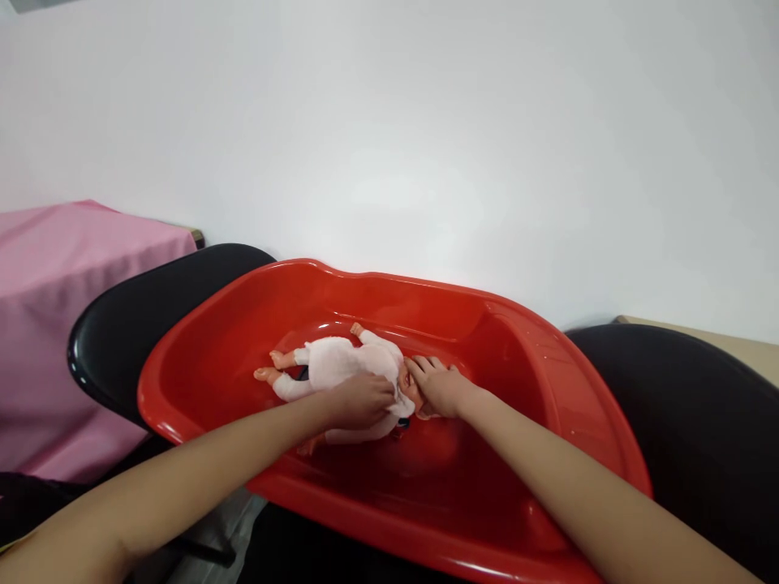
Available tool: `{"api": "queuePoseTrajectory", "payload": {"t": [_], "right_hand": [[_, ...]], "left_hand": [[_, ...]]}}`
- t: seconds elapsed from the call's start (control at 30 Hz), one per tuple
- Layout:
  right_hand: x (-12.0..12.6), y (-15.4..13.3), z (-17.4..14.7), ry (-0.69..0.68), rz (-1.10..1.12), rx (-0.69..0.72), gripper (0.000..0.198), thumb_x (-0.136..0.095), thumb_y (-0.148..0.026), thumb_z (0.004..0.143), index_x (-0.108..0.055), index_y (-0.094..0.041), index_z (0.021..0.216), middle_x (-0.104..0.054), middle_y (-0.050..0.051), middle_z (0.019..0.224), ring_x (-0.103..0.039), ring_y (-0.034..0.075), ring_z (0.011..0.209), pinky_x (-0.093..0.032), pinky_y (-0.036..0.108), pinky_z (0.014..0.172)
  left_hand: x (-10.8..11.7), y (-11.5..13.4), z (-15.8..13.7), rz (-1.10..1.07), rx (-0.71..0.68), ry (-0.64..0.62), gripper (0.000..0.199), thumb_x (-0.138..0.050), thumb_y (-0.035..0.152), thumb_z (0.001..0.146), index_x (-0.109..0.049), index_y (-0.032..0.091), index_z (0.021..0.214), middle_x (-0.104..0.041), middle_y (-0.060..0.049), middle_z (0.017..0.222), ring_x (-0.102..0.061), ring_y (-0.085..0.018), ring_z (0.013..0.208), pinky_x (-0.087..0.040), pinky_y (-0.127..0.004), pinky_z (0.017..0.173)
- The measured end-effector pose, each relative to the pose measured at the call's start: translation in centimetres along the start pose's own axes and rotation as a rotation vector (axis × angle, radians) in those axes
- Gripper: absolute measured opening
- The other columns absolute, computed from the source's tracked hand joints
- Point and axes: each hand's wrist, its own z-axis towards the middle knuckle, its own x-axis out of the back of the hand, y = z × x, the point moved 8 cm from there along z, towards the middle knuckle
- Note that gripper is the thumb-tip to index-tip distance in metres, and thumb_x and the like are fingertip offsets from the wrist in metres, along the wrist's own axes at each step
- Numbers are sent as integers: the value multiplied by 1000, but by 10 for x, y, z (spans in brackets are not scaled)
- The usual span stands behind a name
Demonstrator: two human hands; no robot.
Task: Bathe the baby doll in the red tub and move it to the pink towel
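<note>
Doll (341, 361) already lying in red tub (256, 324) (no water visible); left hand (362, 399) grasping torso, right hand (441, 388) cupping head; undressing not yet done.

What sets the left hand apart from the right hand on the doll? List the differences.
The left hand lies palm-down across the doll's white-clothed body; the right hand rests at the doll's head end, covering it. The left hand reaches in from the lower left, the right hand from the lower right. Both are bare and inside the red tub.
</note>
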Motion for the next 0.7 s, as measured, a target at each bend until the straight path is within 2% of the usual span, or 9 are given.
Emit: {"api": "queuePoseTrajectory", "payload": {"t": [0.07, 0.1, 0.2, 0.27, 0.33, 0.43, 0.53, 0.6, 0.7], "right_hand": [[1, 0, -1, 6, 1, 0, 109, -75, -29, 72, -19, -15, 163, -29, 19, 164, -31, 40, 144, -41, 63, 106], [1, 0, -1, 13, 0, 4, 106, -73, -29, 74, -19, -15, 163, -31, 20, 163, -32, 40, 144, -42, 63, 106], [0, -1, 0, 24, -14, 29, 102, -71, -29, 75, -21, -14, 163, -34, 20, 162, -34, 39, 142, -42, 62, 105], [-3, -1, 2, 13, -22, 37, 106, -74, -28, 72, -22, -16, 163, -33, 20, 162, -35, 39, 141, -42, 61, 105], [-5, 0, 4, 0, -19, 42, 110, -77, -26, 68, -22, -19, 163, -31, 18, 164, -35, 39, 142, -42, 60, 106], [-5, 1, 5, -9, -10, 57, 111, -77, -26, 68, -21, -20, 164, -29, 18, 165, -33, 39, 143, -42, 59, 107], [-4, 1, 4, -30, 3, 62, 112, -78, -29, 67, -22, -19, 163, -27, 19, 165, -32, 40, 144, -41, 60, 107], [-4, 2, 4, -33, 8, 58, 113, -80, -31, 67, -22, -18, 163, -27, 19, 166, -31, 41, 145, -41, 61, 107], [-3, 2, 4, -21, 4, 62, 111, -80, -34, 68, -23, -16, 163, -28, 19, 165, -30, 41, 145, -41, 61, 107]], "left_hand": [[-7, 29, -1, -29, -152, -79, 39, -44, 22, 95, -75, 23, 117, -70, -6, 125, -60, -29, 122, -37, -38, 110], [-9, 36, -1, -36, -177, -99, 41, -43, 21, 95, -74, 25, 121, -69, -3, 129, -58, -27, 127, -35, -37, 112], [-17, 43, 4, -17, -205, -144, 39, -49, 21, 93, -75, 30, 121, -70, 1, 128, -56, -24, 131, -36, -33, 111], [-22, 41, 7, -39, -211, -167, 32, -56, 23, 89, -79, 29, 110, -73, 1, 117, -61, -24, 123, -39, -34, 107], [-26, 33, 9, -118, -137, -204, 23, -61, 26, 86, -81, 27, 96, -76, 0, 99, -68, -24, 103, -44, -34, 97], [-29, 16, 2, -270, 81, -304, 20, -65, 35, 85, -82, 24, 84, -73, -1, 76, -67, -22, 75, -48, -34, 81], [-29, 10, -13, -405, 197, -434, 23, -70, 44, 80, -80, 23, 75, -68, 0, 64, -65, -21, 67, -49, -34, 75], [-19, 6, -16, -505, 251, -392, 22, -74, 43, 74, -78, 23, 69, -67, 0, 61, -64, -21, 65, -49, -34, 74], [14, -12, -12, -625, 349, -61, 26, -68, 44, 80, -77, 21, 70, -70, -2, 66, -65, -22, 69, -51, -34, 77]]}}
